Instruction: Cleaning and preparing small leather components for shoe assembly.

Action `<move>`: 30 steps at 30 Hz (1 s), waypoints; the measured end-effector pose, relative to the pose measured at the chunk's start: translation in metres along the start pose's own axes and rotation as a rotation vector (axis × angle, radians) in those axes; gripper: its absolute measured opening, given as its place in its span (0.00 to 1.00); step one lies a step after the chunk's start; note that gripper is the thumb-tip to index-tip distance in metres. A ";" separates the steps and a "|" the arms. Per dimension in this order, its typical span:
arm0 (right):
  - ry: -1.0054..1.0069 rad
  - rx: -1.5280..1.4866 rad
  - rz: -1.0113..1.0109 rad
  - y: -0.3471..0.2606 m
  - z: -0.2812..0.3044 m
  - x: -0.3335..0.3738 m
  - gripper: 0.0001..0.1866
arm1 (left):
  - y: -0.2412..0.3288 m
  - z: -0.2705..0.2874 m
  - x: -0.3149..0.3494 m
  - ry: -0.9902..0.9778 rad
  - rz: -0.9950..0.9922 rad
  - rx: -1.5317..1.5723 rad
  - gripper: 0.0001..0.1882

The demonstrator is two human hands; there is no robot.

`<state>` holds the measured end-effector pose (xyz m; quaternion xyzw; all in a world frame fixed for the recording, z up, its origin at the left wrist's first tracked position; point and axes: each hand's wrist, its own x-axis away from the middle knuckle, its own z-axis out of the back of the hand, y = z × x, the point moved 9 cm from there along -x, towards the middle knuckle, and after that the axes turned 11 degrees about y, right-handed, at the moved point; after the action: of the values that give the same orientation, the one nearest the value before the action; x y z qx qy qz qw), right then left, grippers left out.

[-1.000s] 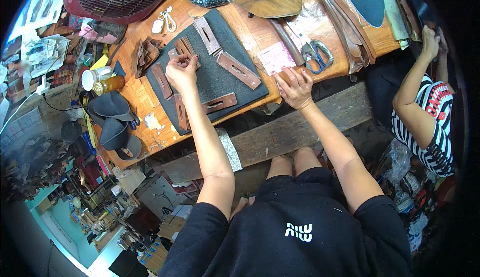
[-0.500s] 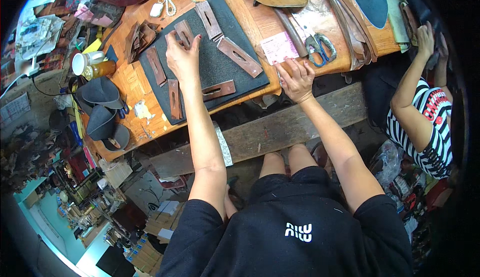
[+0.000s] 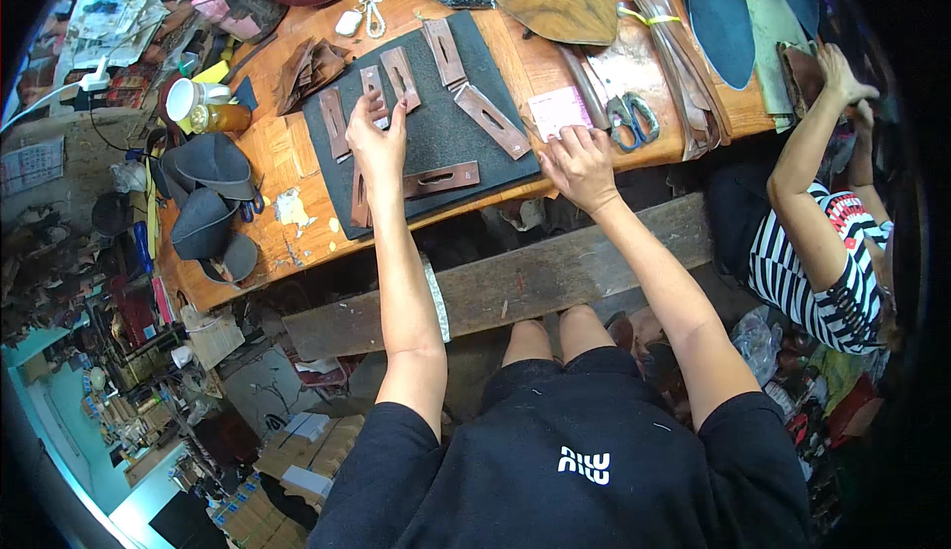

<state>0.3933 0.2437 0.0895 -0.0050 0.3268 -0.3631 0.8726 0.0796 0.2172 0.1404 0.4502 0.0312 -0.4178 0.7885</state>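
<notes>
Left hand [image 3: 379, 148] is over the black mat [image 3: 436, 135], fingers curled, thumb standing apart from the index. Fingertips are at the near end of a short slotted brown leather strip [image 3: 371, 81]; can't tell if I'm pinching it. That strip lies on the mat between two others: one to its left [image 3: 334, 125], one just to its right [image 3: 400, 78]. Two more sit end to end toward the right side [image 3: 443, 52] [image 3: 492, 121], one lies along the near edge [image 3: 441, 179], and one [image 3: 360, 200] is partly behind my left wrist.

Right hand [image 3: 581, 164] is palm down at the table edge, fingers loosely spread and slightly bent, tips by the near edge of a pink paper slip [image 3: 558, 110]. Scissors [image 3: 635, 123] lie just right of it. Folded brown leather pieces [image 3: 310, 73] sit left of the mat, on the wooden table [image 3: 272, 167].
</notes>
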 end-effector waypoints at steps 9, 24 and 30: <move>0.061 -0.139 0.040 0.009 -0.008 -0.017 0.08 | 0.012 -0.003 0.012 -0.064 0.112 0.169 0.13; -0.021 0.059 0.008 0.009 -0.026 -0.019 0.13 | 0.050 -0.101 -0.027 0.035 -0.014 -0.232 0.23; -0.023 0.064 -0.009 0.012 -0.026 -0.018 0.13 | 0.035 -0.103 -0.033 -0.036 0.163 -0.134 0.20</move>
<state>0.3768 0.2696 0.0761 0.0174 0.3048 -0.3774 0.8743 0.1157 0.3220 0.1172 0.3899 0.0083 -0.3571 0.8488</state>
